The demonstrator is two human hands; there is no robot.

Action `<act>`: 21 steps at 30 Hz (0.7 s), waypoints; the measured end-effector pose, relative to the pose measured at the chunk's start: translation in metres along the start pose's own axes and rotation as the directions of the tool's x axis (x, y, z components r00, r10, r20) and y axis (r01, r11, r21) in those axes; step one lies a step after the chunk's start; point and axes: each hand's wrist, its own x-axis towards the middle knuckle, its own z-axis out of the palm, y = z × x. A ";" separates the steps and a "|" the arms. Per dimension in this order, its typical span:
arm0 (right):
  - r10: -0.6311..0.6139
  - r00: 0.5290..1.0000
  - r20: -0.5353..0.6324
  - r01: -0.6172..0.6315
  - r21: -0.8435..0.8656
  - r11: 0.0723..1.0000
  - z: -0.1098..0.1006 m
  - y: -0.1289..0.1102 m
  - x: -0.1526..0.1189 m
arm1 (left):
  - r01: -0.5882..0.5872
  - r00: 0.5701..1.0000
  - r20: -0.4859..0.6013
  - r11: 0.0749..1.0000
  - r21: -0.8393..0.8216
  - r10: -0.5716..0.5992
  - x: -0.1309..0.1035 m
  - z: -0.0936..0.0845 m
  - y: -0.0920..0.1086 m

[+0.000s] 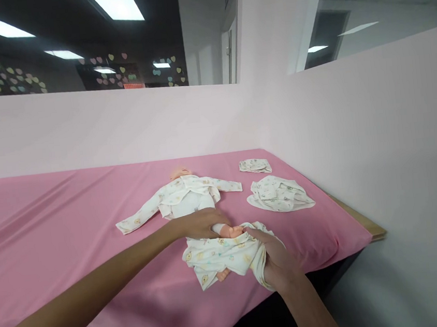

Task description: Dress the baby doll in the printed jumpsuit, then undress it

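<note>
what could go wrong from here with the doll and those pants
The doll's foot by the left hand could catch on the edge of the printed pants bunched in the right hand. If the left grip loosens, that leg might slip. The other foot, poking out beneath, could tangle in the fabric.

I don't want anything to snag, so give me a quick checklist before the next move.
1. Left hand on the white-bodied doll's peach leg: ok, curled around it.
2. Right hand gripping the yellow-printed white cloth garment: ok, at its edge.
3. Doll's upper peach foot fully inside that garment: not ok, it shows above the edge.
4. Doll's lower peach foot wholly through a leg opening: cannot tell, only part shows beneath the cloth.
5. White long-sleeved printed top covering the doll's belly: not ok, white torso shows.
6. Folded white printed cloth away from both hands: ok, further back.
</note>
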 end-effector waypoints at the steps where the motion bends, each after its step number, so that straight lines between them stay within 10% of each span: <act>1: -0.002 1.000 -0.005 0.002 -0.015 1.000 0.002 0.000 0.001 | 0.002 1.000 -0.006 0.999 0.048 -0.002 0.001 0.004 -0.001; 8: -0.088 0.995 -0.043 0.082 -0.132 0.988 0.010 0.008 0.008 | -0.017 0.997 -0.071 0.946 0.324 0.042 0.012 0.025 -0.006; 21: -0.132 0.986 -0.107 0.127 -0.057 0.990 0.017 0.040 0.017 | 0.213 0.920 -0.321 0.974 -0.076 -0.226 -0.011 0.029 0.056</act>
